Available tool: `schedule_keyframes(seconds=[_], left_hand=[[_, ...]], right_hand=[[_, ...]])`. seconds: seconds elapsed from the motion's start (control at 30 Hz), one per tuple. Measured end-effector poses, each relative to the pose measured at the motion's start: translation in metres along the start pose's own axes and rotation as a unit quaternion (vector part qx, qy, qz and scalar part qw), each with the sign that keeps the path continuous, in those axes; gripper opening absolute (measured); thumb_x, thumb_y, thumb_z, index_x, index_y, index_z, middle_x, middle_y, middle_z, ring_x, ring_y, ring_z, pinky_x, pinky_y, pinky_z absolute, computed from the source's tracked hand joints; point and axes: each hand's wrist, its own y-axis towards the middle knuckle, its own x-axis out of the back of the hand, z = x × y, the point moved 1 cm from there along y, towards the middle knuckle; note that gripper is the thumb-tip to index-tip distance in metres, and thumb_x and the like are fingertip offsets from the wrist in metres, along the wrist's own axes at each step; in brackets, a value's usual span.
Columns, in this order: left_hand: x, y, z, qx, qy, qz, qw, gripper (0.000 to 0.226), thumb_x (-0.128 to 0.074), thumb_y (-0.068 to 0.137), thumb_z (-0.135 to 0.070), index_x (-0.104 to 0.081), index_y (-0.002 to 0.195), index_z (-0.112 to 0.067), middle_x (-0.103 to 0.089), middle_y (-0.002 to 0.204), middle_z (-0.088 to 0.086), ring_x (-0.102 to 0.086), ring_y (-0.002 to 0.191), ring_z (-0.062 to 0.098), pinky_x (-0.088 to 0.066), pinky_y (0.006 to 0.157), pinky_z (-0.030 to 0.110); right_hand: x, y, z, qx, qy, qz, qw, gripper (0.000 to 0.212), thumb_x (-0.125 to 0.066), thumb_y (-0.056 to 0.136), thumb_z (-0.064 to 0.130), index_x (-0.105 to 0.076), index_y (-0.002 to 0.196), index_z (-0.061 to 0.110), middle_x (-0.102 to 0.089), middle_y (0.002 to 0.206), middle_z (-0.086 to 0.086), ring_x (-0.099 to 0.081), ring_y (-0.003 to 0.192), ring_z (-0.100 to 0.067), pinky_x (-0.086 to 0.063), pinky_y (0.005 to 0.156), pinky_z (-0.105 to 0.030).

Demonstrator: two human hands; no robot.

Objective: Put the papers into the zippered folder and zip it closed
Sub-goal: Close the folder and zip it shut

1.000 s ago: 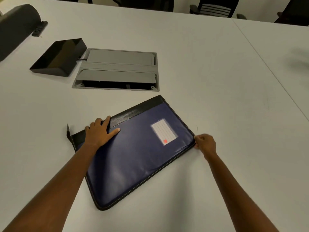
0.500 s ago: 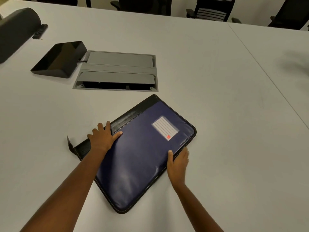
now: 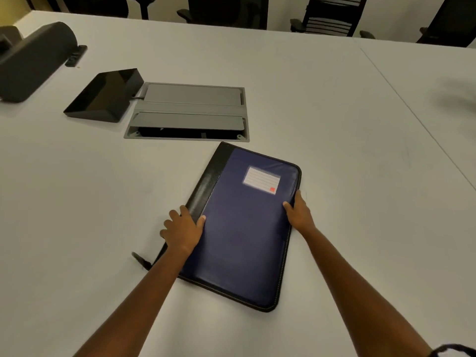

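Folder (image 3: 244, 228) flat on white table (image 3: 334, 124), closed. Left hand (image 3: 183, 231) grips its black spine edge, thumb on cover; right hand (image 3: 298, 215) clasps the opposite edge.

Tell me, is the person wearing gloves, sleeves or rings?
No gloves or rings show on the left hand or the right hand. Both forearms are bare, with no sleeves in view. Something dark shows at the picture's bottom right corner by the right arm; I cannot tell what.
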Motion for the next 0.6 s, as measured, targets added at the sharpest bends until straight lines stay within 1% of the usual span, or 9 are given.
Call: schedule_keyframes(seconds=[0.07, 0.13, 0.23, 0.3, 0.33, 0.4, 0.47, 0.53, 0.6], left_hand=[[-0.003, -0.010, -0.002, -0.004, -0.010, 0.001, 1.000, 0.065, -0.038, 0.092, -0.050, -0.025, 0.139, -0.006, -0.036, 0.137, 0.021, -0.043, 0.120, 0.039, -0.041, 0.095, 0.048], [-0.005, -0.018, -0.002, -0.009, -0.020, 0.000, 1.000, 0.064, -0.040, 0.092, -0.049, -0.027, 0.137, -0.005, -0.038, 0.135, 0.020, -0.046, 0.117, 0.037, -0.043, 0.093, 0.046], [-0.004, -0.022, 0.001, -0.019, -0.051, -0.002, 0.999, 0.059, -0.046, 0.091, -0.044, -0.034, 0.132, -0.003, -0.042, 0.130, 0.021, -0.047, 0.115, 0.036, -0.044, 0.092, 0.043], [-0.001, -0.020, 0.004, -0.024, -0.103, 0.003, 0.994, 0.053, -0.051, 0.091, -0.037, -0.040, 0.127, 0.000, -0.043, 0.127, 0.022, -0.046, 0.116, 0.037, -0.043, 0.093, 0.043], [0.000, -0.017, 0.005, -0.021, -0.135, 0.009, 0.991, 0.051, -0.053, 0.090, -0.033, -0.042, 0.125, 0.002, -0.043, 0.127, 0.024, -0.045, 0.116, 0.038, -0.042, 0.095, 0.043], [0.002, -0.010, 0.007, 0.002, -0.203, 0.019, 0.979, 0.049, -0.058, 0.088, -0.027, -0.046, 0.124, 0.004, -0.046, 0.126, 0.026, -0.046, 0.117, 0.041, -0.040, 0.099, 0.044], [0.002, -0.005, 0.007, 0.028, -0.272, 0.027, 0.961, 0.043, -0.061, 0.086, -0.021, -0.052, 0.119, 0.005, -0.055, 0.121, 0.027, -0.053, 0.111, 0.041, -0.043, 0.099, 0.046], [0.002, -0.004, 0.007, 0.047, -0.333, 0.034, 0.941, 0.036, -0.062, 0.085, -0.015, -0.057, 0.115, 0.005, -0.061, 0.116, 0.025, -0.058, 0.105, 0.039, -0.046, 0.096, 0.046], [-0.001, -0.006, 0.005, 0.067, -0.379, 0.039, 0.922, 0.038, -0.062, 0.085, -0.010, -0.054, 0.120, 0.004, -0.061, 0.119, 0.023, -0.059, 0.107, 0.037, -0.047, 0.098, 0.045]], right_hand=[[-0.001, -0.006, -0.003, 0.003, 0.013, -0.004, 1.000, 0.053, -0.046, 0.094, 0.015, -0.023, 0.139, 0.004, -0.037, 0.144, -0.017, -0.038, 0.130, -0.034, -0.034, 0.107, -0.043], [-0.006, -0.019, -0.009, -0.011, 0.026, -0.022, 0.999, 0.056, -0.046, 0.094, 0.019, -0.020, 0.140, 0.003, -0.034, 0.146, -0.017, -0.036, 0.132, -0.034, -0.032, 0.110, -0.045], [-0.017, -0.046, -0.022, -0.051, 0.040, -0.080, 0.995, 0.058, -0.044, 0.095, 0.023, -0.017, 0.141, 0.001, -0.025, 0.150, -0.017, -0.026, 0.138, -0.032, -0.025, 0.113, -0.042], [-0.025, -0.064, -0.031, -0.061, 0.041, -0.106, 0.992, 0.052, -0.041, 0.096, 0.023, -0.024, 0.139, 0.000, -0.022, 0.151, -0.017, -0.021, 0.140, -0.030, -0.022, 0.114, -0.042], [-0.029, -0.072, -0.034, -0.059, 0.048, -0.111, 0.991, 0.049, -0.041, 0.096, 0.023, -0.028, 0.137, -0.001, -0.022, 0.151, -0.017, -0.021, 0.140, -0.030, -0.022, 0.114, -0.043], [-0.034, -0.084, -0.038, -0.057, 0.069, -0.115, 0.989, 0.047, -0.044, 0.095, 0.022, -0.033, 0.133, -0.003, -0.031, 0.146, -0.019, -0.029, 0.135, -0.033, -0.028, 0.113, -0.047], [-0.034, -0.085, -0.037, -0.068, 0.101, -0.123, 0.985, 0.043, -0.048, 0.093, 0.018, -0.038, 0.128, -0.004, -0.043, 0.136, -0.022, -0.042, 0.124, -0.036, -0.037, 0.106, -0.050], [-0.029, -0.082, -0.031, -0.080, 0.135, -0.133, 0.979, 0.039, -0.051, 0.091, 0.014, -0.043, 0.126, -0.002, -0.051, 0.128, -0.021, -0.050, 0.116, -0.036, -0.043, 0.101, -0.049], [-0.022, -0.077, -0.023, -0.079, 0.144, -0.149, 0.975, 0.036, -0.053, 0.090, 0.013, -0.047, 0.123, -0.001, -0.055, 0.123, -0.020, -0.053, 0.111, -0.036, -0.045, 0.097, -0.045]])
